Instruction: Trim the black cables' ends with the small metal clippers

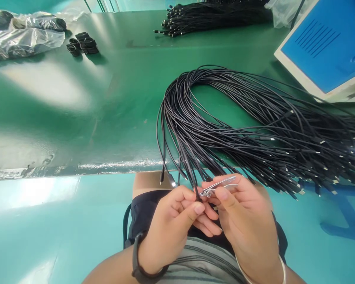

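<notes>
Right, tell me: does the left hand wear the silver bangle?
No, the silver bangle sits on the right hand; the left hand wears a black wristband.

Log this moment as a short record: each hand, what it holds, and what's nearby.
left hand: pinching black cables near their ends
right hand: holding small metal tool beside those cables
surface: green bench
nearby: coiled cables, plastic bag, second cable bundle, white-framed blue board
</notes>
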### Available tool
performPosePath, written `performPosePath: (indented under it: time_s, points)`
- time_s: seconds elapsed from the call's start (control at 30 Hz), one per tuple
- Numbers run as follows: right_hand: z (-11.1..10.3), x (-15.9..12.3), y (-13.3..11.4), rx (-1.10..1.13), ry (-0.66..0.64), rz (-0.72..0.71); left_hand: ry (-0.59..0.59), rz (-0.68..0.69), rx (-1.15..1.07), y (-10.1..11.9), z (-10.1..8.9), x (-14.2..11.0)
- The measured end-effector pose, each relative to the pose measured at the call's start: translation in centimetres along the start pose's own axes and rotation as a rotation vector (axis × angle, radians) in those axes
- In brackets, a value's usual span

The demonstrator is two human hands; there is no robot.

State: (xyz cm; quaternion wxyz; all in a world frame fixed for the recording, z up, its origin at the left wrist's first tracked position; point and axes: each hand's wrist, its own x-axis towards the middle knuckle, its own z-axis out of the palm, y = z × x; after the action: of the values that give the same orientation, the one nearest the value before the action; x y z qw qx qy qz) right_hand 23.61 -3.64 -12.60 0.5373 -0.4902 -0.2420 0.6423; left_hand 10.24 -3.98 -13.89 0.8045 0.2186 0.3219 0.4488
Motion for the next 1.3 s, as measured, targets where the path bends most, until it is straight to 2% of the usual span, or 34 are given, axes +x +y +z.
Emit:
performPosePath:
  time_s: [0.17,0.3,0.47,0.63,0.87,1.07,1.17,1.3]
  points:
    - [0.2,0.0,-0.2,0.088,-0.041,-0.017,0.024,-0.026,-0.014,-0.1,-0.2,0.3]
    - [0.4,-0.4,-0.1,0.075,-0.104,-0.030,0.127,0.003,0.032,-0.2,-0.1,0.4]
    - [0.8,-0.8,0.4,0.011,-0.032,-0.091,0.231,0.018,0.082,-0.1,0.4,0.3]
    - [1.1,-0.9,0.5,0.002,-0.044,-0.040,0.270,0.020,0.100,-0.1,0.7,0.1]
    - [0.9,-0.9,0.5,-0.084,0.006,-0.045,0.267,0.018,0.078,-0.2,0.9,0.3]
    - [-0.1,-0.7,0.9,-0.099,0.047,-0.088,0.263,0.002,0.113,-0.6,0.7,0.0]
    - [-1.1,-0.5,0.4,-0.123,0.116,-0.159,0.243,-0.008,0.216,-1.1,0.2,-0.3]
    - [-3.2,-0.2,-0.8,-0.168,0.278,-0.351,0.160,-0.020,0.375,-1.7,-0.3,-0.8]
